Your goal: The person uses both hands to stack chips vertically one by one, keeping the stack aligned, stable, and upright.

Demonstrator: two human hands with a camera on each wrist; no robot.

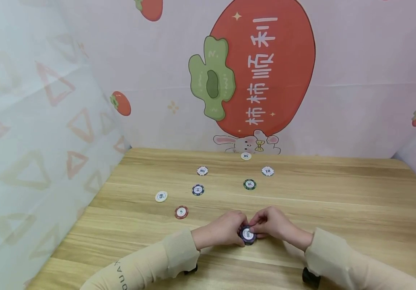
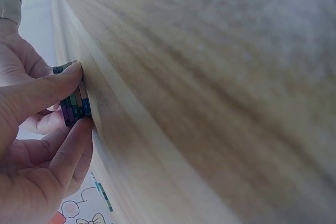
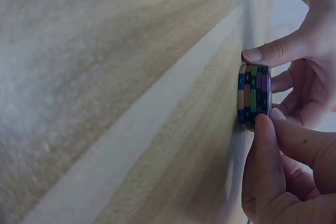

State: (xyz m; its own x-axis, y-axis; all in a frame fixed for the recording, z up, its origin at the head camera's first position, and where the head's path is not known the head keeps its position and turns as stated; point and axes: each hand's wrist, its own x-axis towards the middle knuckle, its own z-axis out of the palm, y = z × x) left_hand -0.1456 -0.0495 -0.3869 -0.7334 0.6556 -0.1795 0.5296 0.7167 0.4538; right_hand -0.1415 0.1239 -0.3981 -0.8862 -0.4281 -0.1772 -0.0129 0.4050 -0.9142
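1. We've got the chip stack [image 1: 248, 235] front & center, near side of the table [image 1: 356, 201], btwn both hands. Dark 500 chip on top; blue, orange, green & purple show along the edges in the wrist views.
2. L hand [image 1: 226, 228]: fingers bent round the stack's left side, thumb at the near rim, only a chip-width gap btwn thumb & fingertips. We'd call that a proper hold.
3. R hand [image 1: 276, 223]: thumb & fingertips nearly together, pinching the stack's right edge by the top. Whether it has just the top chip or more, we can't tell.
4. Is the bottom chip flat on the wood or a hair above? Can't tell from here.
5. Risk no. 1, we reckon: uneven squeeze. If R pushes harder than L, upper chips could slide & the pile shear sideways.
6. Risk no. 2: R's grip is high, so a quick tug could flip the top chip or drag its neighbor along.
7. Also: smooth faces, prob. slippery; letting go w/ edges misaligned might leave it leaning.
8. Farther off, the red 5 chip [image 1: 181, 212] & green 20 chip [image 1: 250, 184] lie well apart; a scattered pile could roll their way.
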